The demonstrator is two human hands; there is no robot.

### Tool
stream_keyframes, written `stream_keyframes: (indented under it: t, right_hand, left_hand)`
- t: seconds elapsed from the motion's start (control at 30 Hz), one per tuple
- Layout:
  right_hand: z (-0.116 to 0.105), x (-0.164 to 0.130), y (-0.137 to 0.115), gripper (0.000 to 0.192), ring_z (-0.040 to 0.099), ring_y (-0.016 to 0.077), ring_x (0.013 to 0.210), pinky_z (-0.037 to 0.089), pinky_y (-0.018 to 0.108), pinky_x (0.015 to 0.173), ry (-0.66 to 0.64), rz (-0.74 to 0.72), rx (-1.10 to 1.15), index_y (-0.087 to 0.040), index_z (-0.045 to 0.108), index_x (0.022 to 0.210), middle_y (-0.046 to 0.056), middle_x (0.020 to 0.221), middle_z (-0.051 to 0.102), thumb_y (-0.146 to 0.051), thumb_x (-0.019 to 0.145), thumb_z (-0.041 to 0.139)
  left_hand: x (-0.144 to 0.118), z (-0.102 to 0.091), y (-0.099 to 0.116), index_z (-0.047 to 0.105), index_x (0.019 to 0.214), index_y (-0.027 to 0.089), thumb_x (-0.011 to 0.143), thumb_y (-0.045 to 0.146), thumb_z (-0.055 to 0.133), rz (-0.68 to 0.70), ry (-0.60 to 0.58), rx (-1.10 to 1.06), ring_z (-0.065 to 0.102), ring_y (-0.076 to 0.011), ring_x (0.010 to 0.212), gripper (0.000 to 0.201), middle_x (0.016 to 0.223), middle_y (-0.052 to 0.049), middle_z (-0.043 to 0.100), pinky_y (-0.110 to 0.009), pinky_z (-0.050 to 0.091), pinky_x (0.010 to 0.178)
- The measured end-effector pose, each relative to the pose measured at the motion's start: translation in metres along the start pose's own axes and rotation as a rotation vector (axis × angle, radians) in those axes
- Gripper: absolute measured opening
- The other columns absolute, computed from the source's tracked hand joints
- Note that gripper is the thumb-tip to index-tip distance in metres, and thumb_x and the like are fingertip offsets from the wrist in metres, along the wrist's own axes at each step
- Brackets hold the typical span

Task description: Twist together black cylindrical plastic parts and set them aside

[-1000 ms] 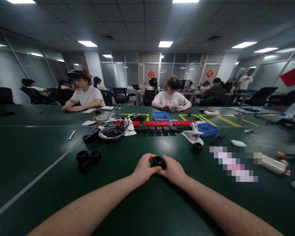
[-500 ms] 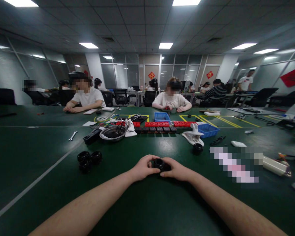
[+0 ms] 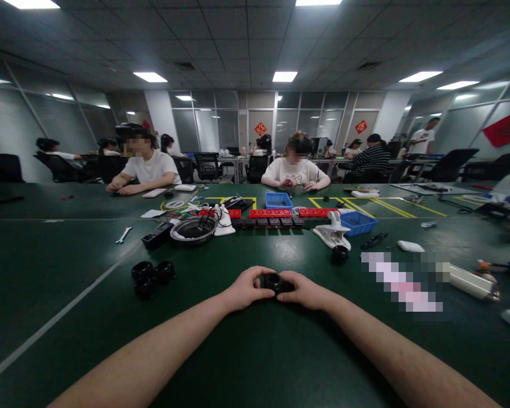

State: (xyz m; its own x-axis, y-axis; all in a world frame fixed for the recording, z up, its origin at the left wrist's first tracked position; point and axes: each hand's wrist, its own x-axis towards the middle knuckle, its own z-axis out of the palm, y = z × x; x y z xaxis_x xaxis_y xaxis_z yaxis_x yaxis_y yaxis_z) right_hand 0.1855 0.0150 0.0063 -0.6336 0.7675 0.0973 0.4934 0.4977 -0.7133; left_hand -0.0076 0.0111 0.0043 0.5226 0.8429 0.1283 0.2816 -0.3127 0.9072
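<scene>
I have both hands meeting at the middle of the green counter, pinching one small black ring-shaped part between them: my left hand curls its fingers around the near-left side, my right hand clamps the other, so each grip braces against the other. Three similar black parts sit clustered well to the left, another lies near the white clamp.

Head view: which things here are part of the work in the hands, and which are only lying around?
In hand:
- black round part, gripped by left hand and right hand
- three similar black parts, likely the same kind

Lying about:
- metal bowl
- wrench
- blue bin
- white clamp
</scene>
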Motion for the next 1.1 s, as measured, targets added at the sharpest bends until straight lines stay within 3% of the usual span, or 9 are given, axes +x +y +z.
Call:
stream_keyframes:
  t: [0.17, 0.4, 0.5, 0.6, 0.67, 0.77, 0.83, 0.93, 1.1]
  right_hand:
    - [0.003, 0.001, -0.003, 0.023, 0.046, 0.0110, 0.062, 0.034, 0.020, 0.053, 0.034, 0.094, 0.004, -0.015, 0.053, 0.078, -0.003, 0.067, 0.050, -0.027, 0.062, 0.064]
    - [0.026, 0.005, -0.017, 0.031, 0.050, 0.0163, 0.064, 0.030, 0.024, 0.051, 0.296, 0.307, -0.514, -0.017, 0.049, 0.074, 0.003, 0.072, 0.056, -0.044, 0.062, 0.060]
    - [0.022, 0.001, -0.022, 0.040, 0.053, 0.0207, 0.071, 0.033, 0.027, 0.057, 0.238, 0.270, -0.582, -0.017, 0.050, 0.077, 0.005, 0.077, 0.057, -0.051, 0.060, 0.059]
    - [0.006, -0.005, -0.022, 0.055, 0.052, 0.0224, 0.078, 0.036, 0.030, 0.063, 0.158, 0.195, -0.475, -0.017, 0.050, 0.091, 0.006, 0.087, 0.056, -0.056, 0.053, 0.062]
    - [-0.004, -0.008, -0.021, 0.059, 0.051, 0.0193, 0.078, 0.038, 0.029, 0.064, 0.137, 0.158, -0.313, -0.018, 0.044, 0.105, 0.006, 0.092, 0.054, -0.053, 0.059, 0.060]
    - [-0.012, -0.009, -0.024, 0.051, 0.050, 0.0147, 0.072, 0.040, 0.027, 0.064, 0.220, 0.142, -0.138, -0.017, 0.037, 0.115, 0.006, 0.093, 0.051, -0.044, 0.073, 0.049]
    - [-0.010, -0.006, -0.028, 0.051, 0.049, 0.0145, 0.074, 0.040, 0.027, 0.067, 0.268, 0.114, -0.127, -0.017, 0.034, 0.119, 0.007, 0.097, 0.050, -0.041, 0.076, 0.047]
    - [-0.001, -0.003, -0.036, 0.058, 0.048, 0.0181, 0.088, 0.038, 0.030, 0.076, 0.232, 0.047, -0.217, -0.020, 0.030, 0.124, 0.008, 0.106, 0.047, -0.039, 0.073, 0.052]
    - [0.003, 0.000, -0.042, 0.044, 0.047, 0.0207, 0.091, 0.034, 0.034, 0.081, 0.185, -0.039, -0.340, -0.022, 0.047, 0.109, 0.005, 0.096, 0.054, -0.029, 0.067, 0.060]
  left_hand:
    - [-0.001, 0.008, -0.001, 0.053, 0.097, 0.013, 0.060, 0.024, 0.066, -0.028, 0.081, 0.053, 0.037, -0.0056, 0.050, 0.041, 0.069, 0.002, 0.047, -0.017, 0.031, 0.045]
    - [-0.001, 0.026, -0.004, 0.052, 0.088, 0.016, 0.056, 0.027, 0.068, -0.069, 0.392, 0.230, 0.047, -0.0129, 0.065, 0.038, 0.082, -0.001, 0.051, -0.022, 0.037, 0.055]
    - [-0.001, 0.025, -0.002, 0.051, 0.088, 0.016, 0.057, 0.027, 0.068, -0.072, 0.371, 0.237, 0.048, -0.0138, 0.068, 0.037, 0.085, -0.002, 0.051, -0.023, 0.038, 0.057]
    - [-0.004, 0.020, 0.002, 0.049, 0.096, 0.017, 0.057, 0.028, 0.068, -0.061, 0.301, 0.218, 0.047, -0.0115, 0.064, 0.045, 0.091, -0.003, 0.049, -0.023, 0.039, 0.056]
    - [-0.007, 0.016, 0.005, 0.044, 0.107, 0.019, 0.055, 0.032, 0.069, -0.048, 0.265, 0.239, 0.047, -0.0108, 0.062, 0.060, 0.097, -0.004, 0.047, -0.023, 0.040, 0.056]
    - [-0.008, 0.010, 0.005, 0.040, 0.114, 0.022, 0.049, 0.041, 0.071, -0.013, 0.257, 0.356, 0.049, -0.0151, 0.070, 0.075, 0.101, -0.005, 0.046, -0.026, 0.040, 0.061]
    - [-0.007, 0.008, 0.004, 0.045, 0.110, 0.021, 0.048, 0.043, 0.071, -0.001, 0.235, 0.427, 0.049, -0.0183, 0.076, 0.070, 0.097, -0.004, 0.049, -0.027, 0.039, 0.063]
    - [-0.004, 0.008, 0.000, 0.055, 0.091, 0.019, 0.056, 0.043, 0.066, 0.002, 0.162, 0.519, 0.050, -0.0190, 0.075, 0.044, 0.083, -0.003, 0.053, -0.025, 0.037, 0.060]
    - [-0.002, 0.012, -0.001, 0.055, 0.081, 0.017, 0.061, 0.040, 0.062, -0.007, 0.147, 0.617, 0.051, -0.0186, 0.072, 0.030, 0.076, -0.001, 0.055, -0.024, 0.036, 0.058]
